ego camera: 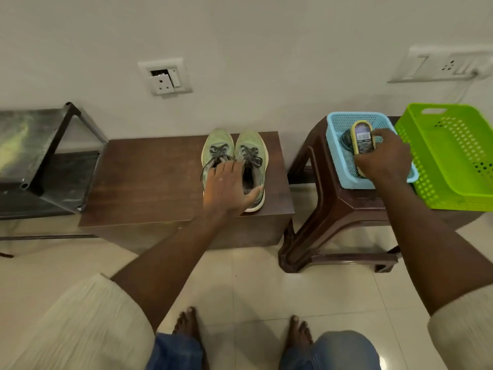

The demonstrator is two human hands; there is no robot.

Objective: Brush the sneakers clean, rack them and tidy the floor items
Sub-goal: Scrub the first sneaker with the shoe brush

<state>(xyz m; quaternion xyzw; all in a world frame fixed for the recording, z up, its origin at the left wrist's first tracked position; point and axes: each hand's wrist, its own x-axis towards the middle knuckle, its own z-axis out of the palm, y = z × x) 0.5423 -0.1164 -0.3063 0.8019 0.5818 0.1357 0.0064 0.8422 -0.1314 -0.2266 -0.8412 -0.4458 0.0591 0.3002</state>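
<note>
1. Head view. Wooden bench [149, 182] fills the centre of the frame against the wall. A metal rack [40, 156] stands at the left edge, just beside the bench end.
2. Brown stool [330, 214], centre right, carries a green basket [453, 161] at the right edge and a smaller blue basket [344, 124] touching it.
3. Sneakers [249, 144]: pale green pair with dark laces, side by side on the right end of the bench, toes to the wall. Not yet racked.
4. Left hand [226, 188]: fingers nearly straight and spread across the laces and collars, thumb out at the outer side of the right-of-frame shoe. It is not closed round either shoe.
5. Right hand [384, 158]: curled round the brush [362, 137] inside the blue basket, thumb on the near side and index finger over the far edge. The brush back faces up. A dark round item lies under it; I cannot identify it.
6. Step judged: fetch the brush and secure one shoe.
   - Lift the brush straight up, clear of the basket wall, since the light basket may drag along with it.
   - Slide the left fingers into one collar for a firm hold instead of pressing on both shoes.
   - Turn the bristles down before the first stroke.
7. Writing: the brush back has a dark label with a pale barcode-like patch, and no text on it is legible. No brand mark can be read on the sneakers.
</note>
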